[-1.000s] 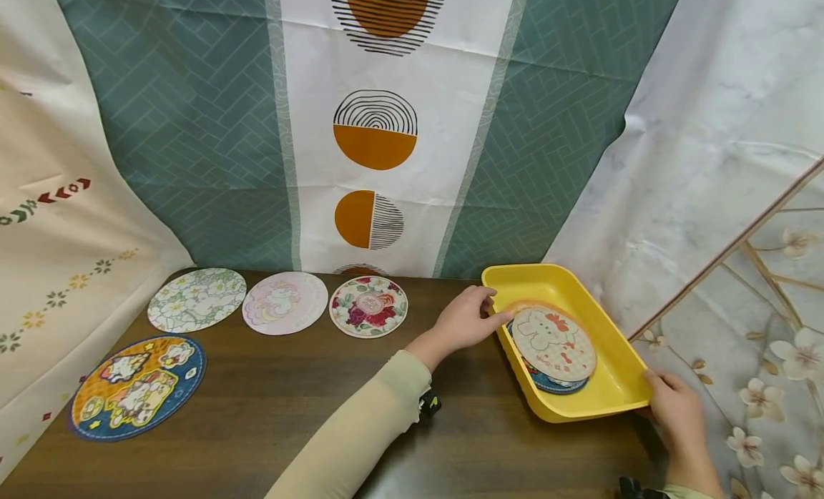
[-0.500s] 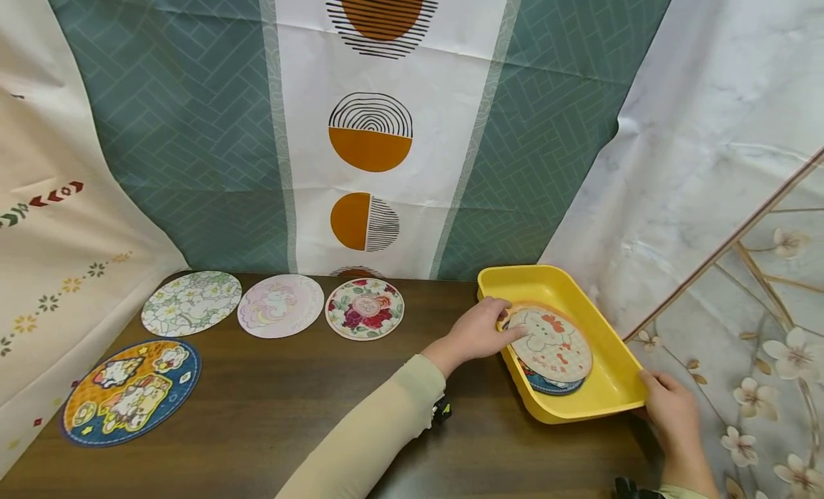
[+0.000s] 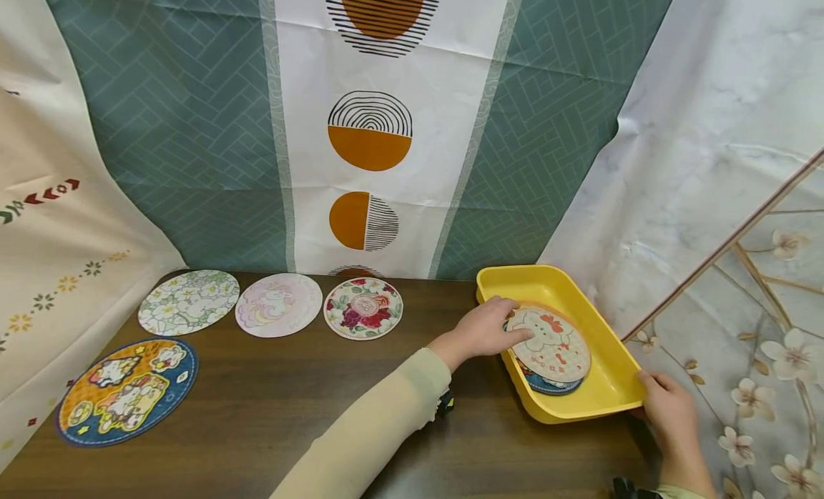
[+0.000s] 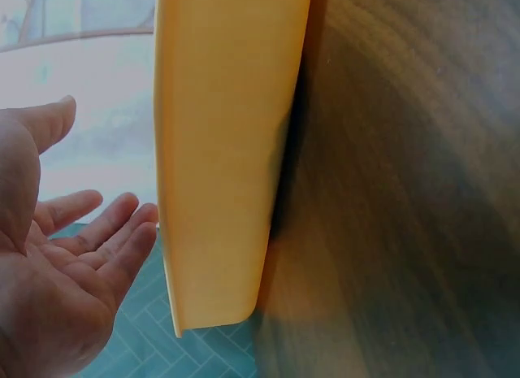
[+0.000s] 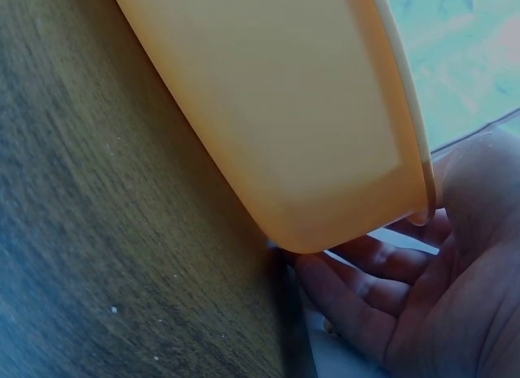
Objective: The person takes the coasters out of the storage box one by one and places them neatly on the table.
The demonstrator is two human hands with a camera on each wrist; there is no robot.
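Smooth yellow tray [image 3: 608, 367] | round mats [image 3: 552, 350] | left hand [image 3: 483, 331] relaxed, empty | right hand [image 3: 669, 411] grips tray

A brown, wood-grained surface [image 3: 257, 399] carries, along its back, a round green-and-white floral mat [image 3: 189, 303], a round pale-pink mat [image 3: 279, 305] and a round red-rose mat [image 3: 363, 309]; a round orange-and-blue cartoon mat [image 3: 128, 392] lies nearer at left, a yellow rectangular plastic tray [image 3: 608, 386] at right.

Behind the far edge of the dark wooden table [image 3: 277, 406], a green-and-white cloth [image 3: 367, 149] printed with orange-and-black discs is hung. The left edge is flanked by a cream flower-patterned cloth [image 3: 64, 227], the right by a marbled cloth [image 3: 714, 184] printed with blossoms.
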